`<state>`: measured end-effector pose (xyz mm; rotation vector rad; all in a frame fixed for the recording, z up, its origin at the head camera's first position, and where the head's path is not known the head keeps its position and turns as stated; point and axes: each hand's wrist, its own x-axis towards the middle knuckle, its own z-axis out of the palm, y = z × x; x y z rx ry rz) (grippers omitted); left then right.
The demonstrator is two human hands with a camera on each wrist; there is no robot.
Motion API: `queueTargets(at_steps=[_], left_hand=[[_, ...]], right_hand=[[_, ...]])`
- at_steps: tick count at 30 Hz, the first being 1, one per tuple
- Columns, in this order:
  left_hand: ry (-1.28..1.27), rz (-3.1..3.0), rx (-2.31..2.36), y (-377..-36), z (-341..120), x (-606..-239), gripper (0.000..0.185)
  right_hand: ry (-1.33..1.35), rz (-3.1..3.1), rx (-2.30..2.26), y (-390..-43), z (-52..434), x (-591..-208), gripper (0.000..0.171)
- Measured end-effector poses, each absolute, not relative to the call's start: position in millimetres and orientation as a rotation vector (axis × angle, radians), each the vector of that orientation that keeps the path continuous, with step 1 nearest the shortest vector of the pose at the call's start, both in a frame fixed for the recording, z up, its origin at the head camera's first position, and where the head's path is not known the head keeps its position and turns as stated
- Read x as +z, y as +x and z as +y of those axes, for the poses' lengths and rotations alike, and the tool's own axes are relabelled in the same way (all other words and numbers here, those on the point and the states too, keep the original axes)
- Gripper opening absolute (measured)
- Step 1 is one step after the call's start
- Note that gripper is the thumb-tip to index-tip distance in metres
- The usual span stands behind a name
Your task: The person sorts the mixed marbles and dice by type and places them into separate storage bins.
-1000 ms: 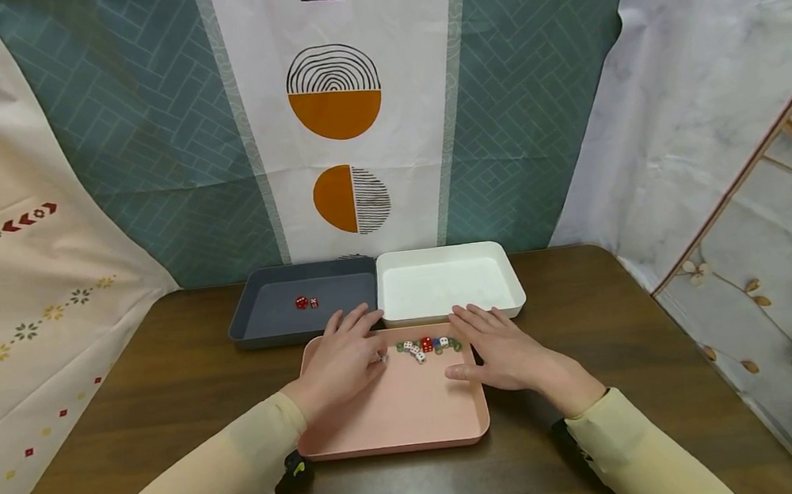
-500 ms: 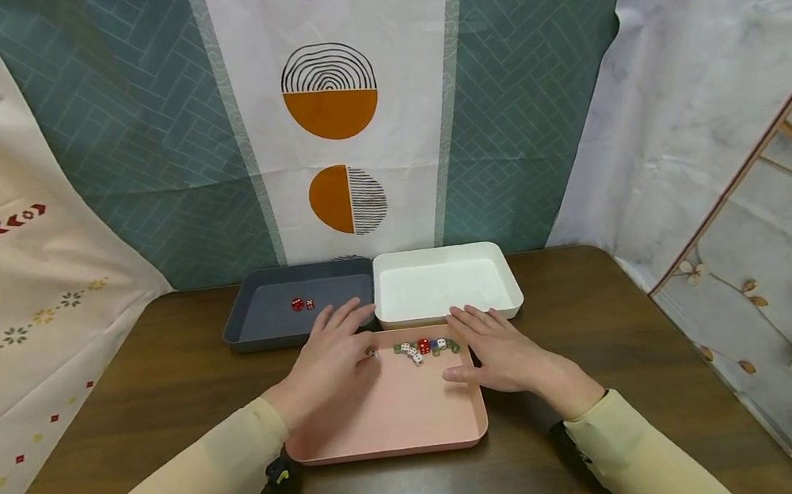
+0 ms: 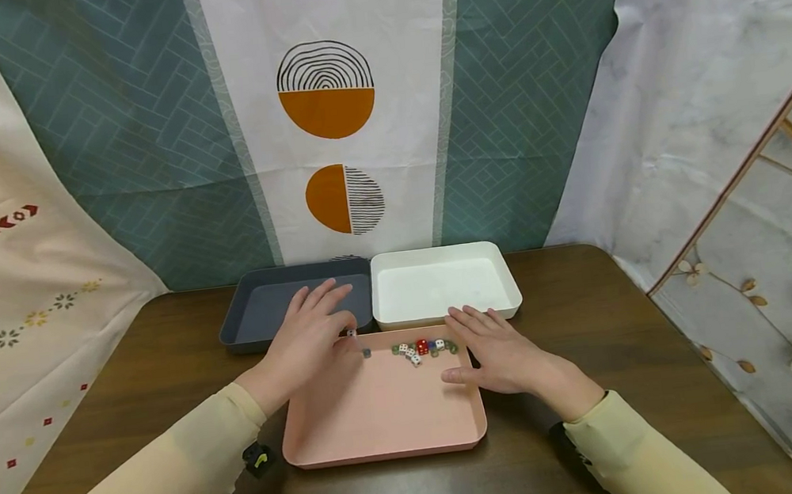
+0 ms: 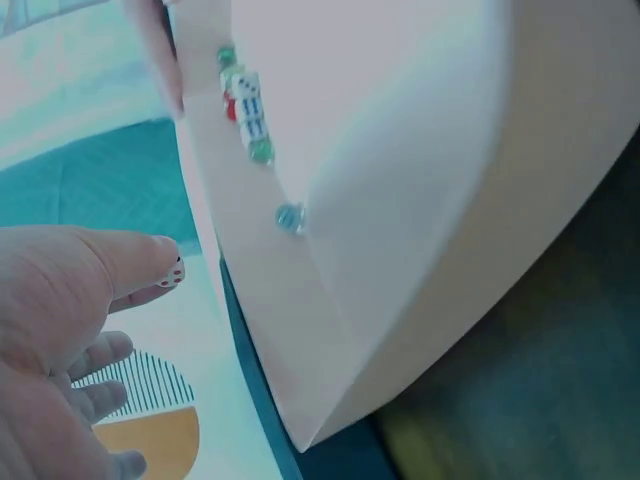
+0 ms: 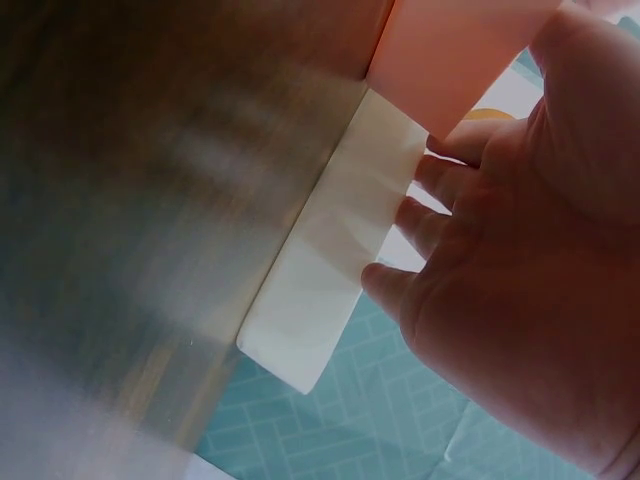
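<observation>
My left hand (image 3: 302, 339) pinches a small white die (image 4: 175, 272) between thumb and forefinger, above the back left of the pink tray (image 3: 384, 423) and near the front of the dark grey tray (image 3: 259, 312). A small blue bead-like piece (image 4: 290, 218) lies in the pink tray below it. Along that tray's back wall sit several white dice (image 3: 410, 353), a larger red die (image 3: 422, 347) and small green pieces (image 3: 453, 348). My right hand (image 3: 499, 352), fingers straight, lies over the pink tray's right back corner and holds nothing.
The white tray (image 3: 442, 282) stands right of the dark grey one, behind the pink tray. All rest on a brown wooden table (image 3: 549, 280). A patterned cloth (image 3: 533, 106) hangs behind the table.
My left hand has moved left and up from the pink tray towards the dark grey tray with the white die, uncovering the blue piece. The right hand has stayed in place.
</observation>
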<state>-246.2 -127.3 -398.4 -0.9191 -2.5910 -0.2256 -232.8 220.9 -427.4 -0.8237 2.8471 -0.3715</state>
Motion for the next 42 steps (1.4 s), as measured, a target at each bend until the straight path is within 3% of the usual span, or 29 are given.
queueTargets(at_steps=[23, 42], left_hand=[[-0.669, -2.778, -0.166, -312.0, -157.0, -396.8, 0.012], [-0.581, -2.907, -0.196, -334.3, -166.0, -421.1, 0.01]], right_hand=[[-0.837, 2.858, -0.347, -233.1, 219.6, -426.3, 0.1], [-0.82, 2.86, -0.342, -234.0, 220.1, -428.2, 0.1]])
